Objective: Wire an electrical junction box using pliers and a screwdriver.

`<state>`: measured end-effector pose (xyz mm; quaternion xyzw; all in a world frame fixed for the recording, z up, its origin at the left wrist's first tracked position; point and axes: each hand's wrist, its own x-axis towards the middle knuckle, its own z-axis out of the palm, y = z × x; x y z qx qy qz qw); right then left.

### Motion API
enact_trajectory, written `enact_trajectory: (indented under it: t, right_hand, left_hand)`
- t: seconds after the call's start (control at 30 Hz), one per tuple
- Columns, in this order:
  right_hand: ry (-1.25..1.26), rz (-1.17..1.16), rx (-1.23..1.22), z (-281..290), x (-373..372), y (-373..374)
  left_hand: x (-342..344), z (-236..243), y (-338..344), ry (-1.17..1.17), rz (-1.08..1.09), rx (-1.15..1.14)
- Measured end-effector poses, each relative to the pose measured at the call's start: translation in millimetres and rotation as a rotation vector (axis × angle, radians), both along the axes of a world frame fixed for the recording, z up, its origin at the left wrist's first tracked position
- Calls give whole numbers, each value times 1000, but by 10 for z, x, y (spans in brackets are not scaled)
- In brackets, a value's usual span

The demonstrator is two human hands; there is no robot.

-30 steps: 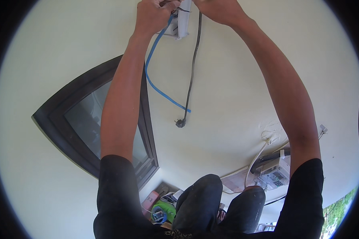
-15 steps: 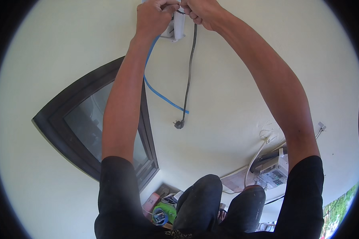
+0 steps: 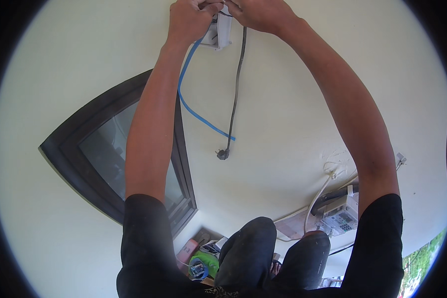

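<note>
At the top edge, both hands are raised to an open white box [image 3: 225,37] on the wall. My left hand [image 3: 191,21] is closed, thumb and fingers pinched over the box. Close beside it, my right hand [image 3: 260,14] is closed too, its fingertips almost meeting the left ones. A thin black wire [image 3: 225,14] shows between the two pinches; its ends are hidden by fingers. From below the left hand a blue tube or cable [image 3: 188,105] curves down the wall. A black power cord [image 3: 237,84] hangs under the right hand, with its plug [image 3: 223,154] dangling at the bottom.
A dark-framed window [image 3: 109,134] lies behind my left arm. An electricity meter [image 3: 340,216] with a keypad and cables is mounted at the lower right. Down by my knees are a green bag [image 3: 211,263] and a pink object [image 3: 187,251].
My right hand has rolled over, its curled lower fingers now out of sight, and its wrist has shifted slightly right. The left hand stays nearly in place, still pinching.
</note>
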<state>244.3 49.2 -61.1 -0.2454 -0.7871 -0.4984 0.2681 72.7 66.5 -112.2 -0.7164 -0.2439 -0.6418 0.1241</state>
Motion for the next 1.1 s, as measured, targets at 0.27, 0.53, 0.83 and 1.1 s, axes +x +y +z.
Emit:
enact_trajectory:
  t: [0.27, 0.53, 0.83, 1.1]
  right_hand:
    - [907, 105, -1109, 140, -73, -45]
    - [-122, 149, 137, 123, 176, 196]
    - [609, 11, -568, 59, -110, -191]
    - [0, 70, 30, 62, 97, -92]
  left_hand:
    - [74, -4, 35, -37, -33, 40]
    - [73, 46, -9, -24, 8, 24]
    - [88, -16, 101, -28, -15, 111]
    - [89, 31, -64, -45, -13, -39]
